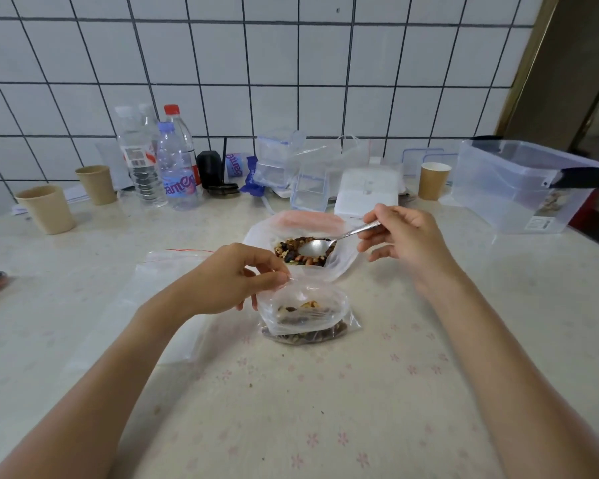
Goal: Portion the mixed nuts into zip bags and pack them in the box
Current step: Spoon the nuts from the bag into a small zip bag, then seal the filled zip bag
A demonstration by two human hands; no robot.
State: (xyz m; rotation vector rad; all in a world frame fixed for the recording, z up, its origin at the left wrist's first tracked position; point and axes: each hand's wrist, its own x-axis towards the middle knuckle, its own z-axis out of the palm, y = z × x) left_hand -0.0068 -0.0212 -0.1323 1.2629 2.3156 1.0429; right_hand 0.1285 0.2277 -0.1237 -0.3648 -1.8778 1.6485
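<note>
White tile wall behind, a pale flowered tabletop [325, 392] in front of you, and right at its middle sat the small zip bag [305, 316], mouth open, a modest layer of nuts already at its bottom. Your left hand [232, 281] pinched the bag's rim between thumb and fingers, holding the mouth up. Just beyond it lay the big supply bag of mixed nuts [303, 250], open and far from used up, and your right hand [405, 243] gripped the spoon [329, 242] by its handle, the bowl down among the nuts and, as far as I could see, empty. So this portion looked only partly filled, I'd say, and unsealed. To the left, flat spare zip bags [166, 299] waited on the table, untouched. Out at the far right stood the clear plastic box [512, 191]; something showed low inside it, but I couldn't tell whether that was a packed bag or a label. Most of the job seemed left: more scoops, sealing, more bags, then packing.
</note>
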